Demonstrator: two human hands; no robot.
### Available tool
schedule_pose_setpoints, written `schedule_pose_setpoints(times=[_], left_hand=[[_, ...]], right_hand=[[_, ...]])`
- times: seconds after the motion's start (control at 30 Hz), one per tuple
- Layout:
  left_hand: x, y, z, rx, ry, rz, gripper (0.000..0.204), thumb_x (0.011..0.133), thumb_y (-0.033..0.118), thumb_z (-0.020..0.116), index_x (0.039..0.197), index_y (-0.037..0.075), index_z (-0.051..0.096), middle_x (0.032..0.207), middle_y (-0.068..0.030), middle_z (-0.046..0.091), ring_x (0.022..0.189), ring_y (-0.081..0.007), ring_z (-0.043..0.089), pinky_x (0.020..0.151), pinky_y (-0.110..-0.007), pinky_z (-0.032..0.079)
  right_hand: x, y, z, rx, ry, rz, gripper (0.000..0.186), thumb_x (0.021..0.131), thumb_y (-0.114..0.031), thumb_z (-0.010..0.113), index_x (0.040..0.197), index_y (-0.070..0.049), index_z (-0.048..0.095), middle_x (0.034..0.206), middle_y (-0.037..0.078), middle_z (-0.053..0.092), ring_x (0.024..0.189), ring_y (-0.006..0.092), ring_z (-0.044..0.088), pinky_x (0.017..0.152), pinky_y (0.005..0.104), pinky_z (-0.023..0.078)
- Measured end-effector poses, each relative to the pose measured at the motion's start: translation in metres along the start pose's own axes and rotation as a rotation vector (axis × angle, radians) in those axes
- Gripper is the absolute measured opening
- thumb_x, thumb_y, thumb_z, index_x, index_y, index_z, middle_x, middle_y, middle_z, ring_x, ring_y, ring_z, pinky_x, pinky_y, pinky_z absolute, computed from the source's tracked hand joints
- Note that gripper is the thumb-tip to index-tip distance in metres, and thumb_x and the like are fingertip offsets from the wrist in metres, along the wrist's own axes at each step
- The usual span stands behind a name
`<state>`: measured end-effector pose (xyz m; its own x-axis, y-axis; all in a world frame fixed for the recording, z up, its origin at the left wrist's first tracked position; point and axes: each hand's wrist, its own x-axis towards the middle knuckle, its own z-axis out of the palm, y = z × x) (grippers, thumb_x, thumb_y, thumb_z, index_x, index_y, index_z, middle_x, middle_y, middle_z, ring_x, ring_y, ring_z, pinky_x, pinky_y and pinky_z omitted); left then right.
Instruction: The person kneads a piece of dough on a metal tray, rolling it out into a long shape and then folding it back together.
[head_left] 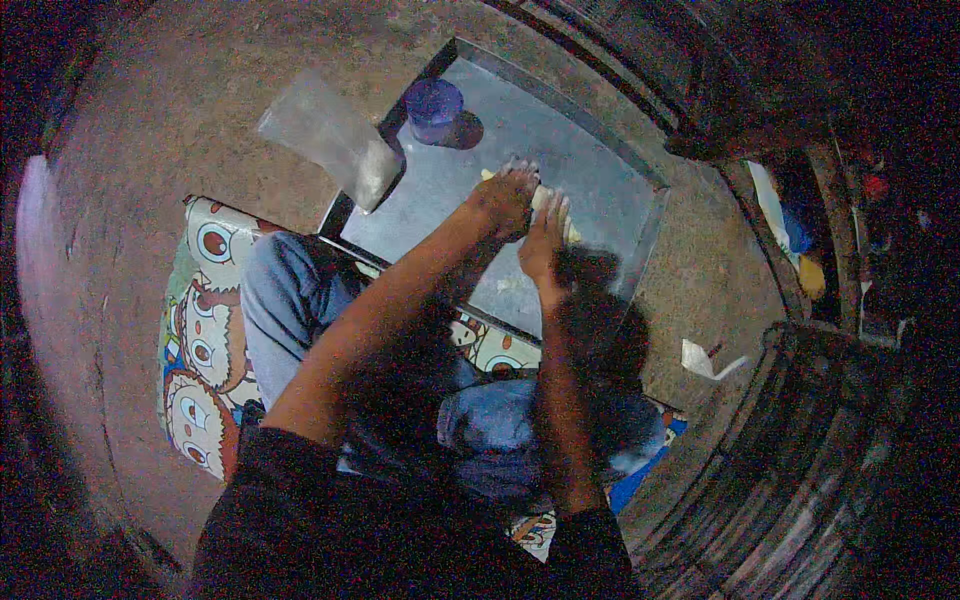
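Observation:
A piece of pale dough (541, 197) lies on a shallow grey metal tray (400, 205), mostly covered by both hands. My left hand (506, 203) is closed over its left part, with white powder on the knuckles. Right beside it, my right hand (543, 240) presses on the dough with the fingers close together, and a bit of dough shows past its right edge. The undersides of both hands are hidden. A purple round container (434, 110) stands on the tray, beyond my left hand. Faint white patches mark the tray's surface near my wrists.
A clear plastic bag (320, 125) with white powder in its lower end lies over the tray's left rim. A cartoon-printed mat (205, 330) is under my legs. White scraps (708, 360) lie on the floor at right, near a dark slatted surface (790, 470).

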<state>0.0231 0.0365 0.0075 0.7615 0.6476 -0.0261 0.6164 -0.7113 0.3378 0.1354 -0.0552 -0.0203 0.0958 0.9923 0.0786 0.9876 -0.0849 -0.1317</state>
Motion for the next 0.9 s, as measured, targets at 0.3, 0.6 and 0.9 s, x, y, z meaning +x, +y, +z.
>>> schedule_pose_setpoints(times=[0.3, 0.6, 0.9], left_hand=[[-0.008, -0.006, 0.020, 0.005, 0.324, 0.048, 0.053, 0.082, 0.017, 0.042, 0.131, -0.003, 0.037, 0.141, -0.0178, 0.032, 0.133, -0.0287, 0.029, 0.111, -0.040, 0.020], [0.052, -0.039, 0.017, -0.209, 0.028, -0.004, 0.056, 0.079, 0.026, 0.048, 0.130, 0.003, 0.040, 0.137, -0.0200, 0.038, 0.124, -0.0341, 0.041, 0.103, -0.041, 0.035], [0.024, -0.008, -0.012, -0.072, 0.105, 0.060, 0.062, 0.081, 0.027, 0.047, 0.134, -0.001, 0.032, 0.141, -0.0195, 0.033, 0.131, -0.0329, 0.031, 0.109, -0.043, 0.024]], right_hand=[[0.036, 0.018, -0.033, 0.027, -0.249, -0.045, 0.085, 0.070, -0.002, 0.054, 0.141, 0.005, 0.008, 0.147, 0.026, 0.008, 0.136, 0.0425, 0.004, 0.111, 0.0493, 0.010], [0.030, 0.021, 0.008, 0.016, 0.040, -0.126, 0.084, 0.069, 0.002, 0.048, 0.142, 0.001, 0.008, 0.149, 0.020, 0.009, 0.138, 0.0378, 0.006, 0.111, 0.0491, 0.011], [0.082, 0.065, -0.033, 0.231, -0.259, -0.220, 0.096, 0.059, 0.004, 0.047, 0.145, -0.007, 0.006, 0.151, 0.015, 0.006, 0.138, 0.0375, 0.000, 0.111, 0.0487, 0.008]])
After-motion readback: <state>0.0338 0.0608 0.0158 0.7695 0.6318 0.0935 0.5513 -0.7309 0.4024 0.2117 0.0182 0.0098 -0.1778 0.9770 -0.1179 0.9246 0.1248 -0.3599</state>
